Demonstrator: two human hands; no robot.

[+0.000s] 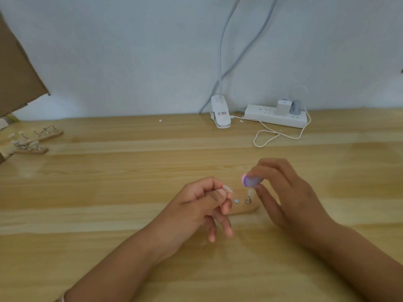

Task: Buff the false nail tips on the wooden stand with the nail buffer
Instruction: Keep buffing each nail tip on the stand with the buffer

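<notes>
A small wooden stand (244,209) lies on the table between my hands, partly hidden by my left fingers. One pale nail tip (250,192) on a metal peg stays on it beside a bare round magnet spot (236,201). My left hand (200,208) pinches another false nail tip (227,188) on its holder, lifted off the stand. My right hand (283,192) grips a purple nail buffer (251,180) just above the peg on the stand, a short gap right of the held tip.
Two more wooden stands (37,140) with several nail tips sit at the far left by a cardboard box (17,73). A white clip lamp (220,114), a power strip (275,116) and a looped white cable (274,136) line the back edge.
</notes>
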